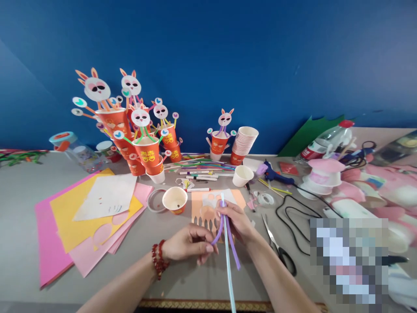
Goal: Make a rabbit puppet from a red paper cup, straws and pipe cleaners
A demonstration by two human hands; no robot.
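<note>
My right hand (235, 219) pinches a bundle of pipe cleaners near its top, over the table's front middle. In the bundle are a purple pipe cleaner (233, 252), whose two legs spread downward, and a long pale blue and white pipe cleaner (229, 271) hanging toward me. With closed fingertips, my left hand (192, 245) holds the lower end of the purple one's left leg, bending it outward. A red bead bracelet (158, 260) circles the left wrist. Beneath the hands lies an orange paper sheet (197, 208) with cut-out holes, partly hidden.
Red paper cups with rabbit faces (146, 152) stand at the back left. A paper cup (175, 201), scissors (282, 252), a blue glue gun (276, 174) with its black cord and stacked cups (245, 141) surround the hands. Coloured paper (48, 234) lies left; a plastic bottle (329, 139) lies right.
</note>
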